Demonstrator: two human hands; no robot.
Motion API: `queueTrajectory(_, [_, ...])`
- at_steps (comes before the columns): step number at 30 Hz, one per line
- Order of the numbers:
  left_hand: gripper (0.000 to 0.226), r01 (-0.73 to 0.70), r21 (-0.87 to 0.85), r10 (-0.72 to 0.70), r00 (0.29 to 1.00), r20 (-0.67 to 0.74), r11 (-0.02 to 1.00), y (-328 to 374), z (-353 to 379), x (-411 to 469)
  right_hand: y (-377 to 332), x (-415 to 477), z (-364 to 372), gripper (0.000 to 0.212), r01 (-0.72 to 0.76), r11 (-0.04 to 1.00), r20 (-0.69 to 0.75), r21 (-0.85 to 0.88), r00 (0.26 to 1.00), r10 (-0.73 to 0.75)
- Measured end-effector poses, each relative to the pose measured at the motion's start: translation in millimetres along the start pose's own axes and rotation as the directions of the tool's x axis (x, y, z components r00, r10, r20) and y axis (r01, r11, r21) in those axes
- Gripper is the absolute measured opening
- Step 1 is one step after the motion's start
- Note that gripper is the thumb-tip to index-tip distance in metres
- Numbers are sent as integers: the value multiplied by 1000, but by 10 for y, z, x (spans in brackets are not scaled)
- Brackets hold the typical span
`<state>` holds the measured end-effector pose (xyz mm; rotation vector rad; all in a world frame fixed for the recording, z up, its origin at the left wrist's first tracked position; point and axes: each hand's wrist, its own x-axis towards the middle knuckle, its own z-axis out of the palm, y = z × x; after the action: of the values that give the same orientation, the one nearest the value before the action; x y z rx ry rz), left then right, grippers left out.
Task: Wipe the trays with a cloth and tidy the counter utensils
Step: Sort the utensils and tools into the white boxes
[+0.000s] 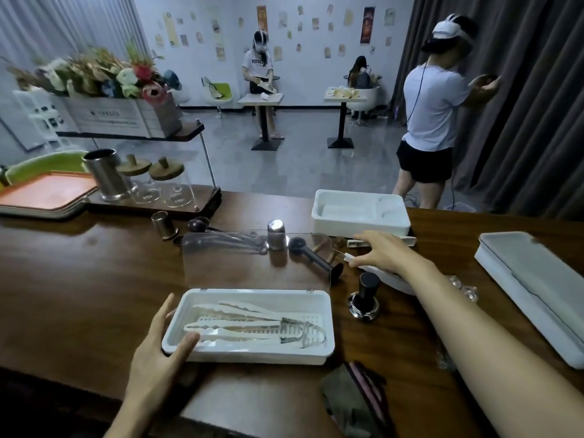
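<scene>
A white utensil box (pixel 327 324) with its clear lid (pixel 240 263) raised stands on the dark wooden counter (pixel 79 279) in front of me. White tongs (pixel 240 324) lie inside it. My left hand (pixel 158 352) rests open against the box's left end, thumb on the rim. My right hand (pixel 384 251) reaches past the box to the right and pinches a thin white utensil (pixel 350 257) between thumb and fingers. A dark grey-green cloth (pixel 344 399) lies at the counter's near edge.
Behind the lid lie dark spoons (pixel 202 224), two small metal cups (pixel 162 224) (pixel 276 233) and a black tamper (pixel 366 298). A white moulded tray (pixel 360 210) sits further back, a closed white box (pixel 534 279) at right, stacked orange trays (pixel 44 194) and glass jars (pixel 170 184) at left. People stand beyond the counter.
</scene>
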<state>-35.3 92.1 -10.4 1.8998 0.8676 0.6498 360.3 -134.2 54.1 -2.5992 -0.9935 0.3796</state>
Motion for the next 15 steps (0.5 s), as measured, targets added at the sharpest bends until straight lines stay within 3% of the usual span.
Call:
queueTrajectory(8, [90,23,17,-23,999,-38,1000,-22,15,2,120,166,60,81,53,978,5,-199,999,-54])
queueTrajectory(15, [91,11,32,-9,999,-43,999,12,35,-15,191,123,58,64,57,997,-29,-52,998,-58])
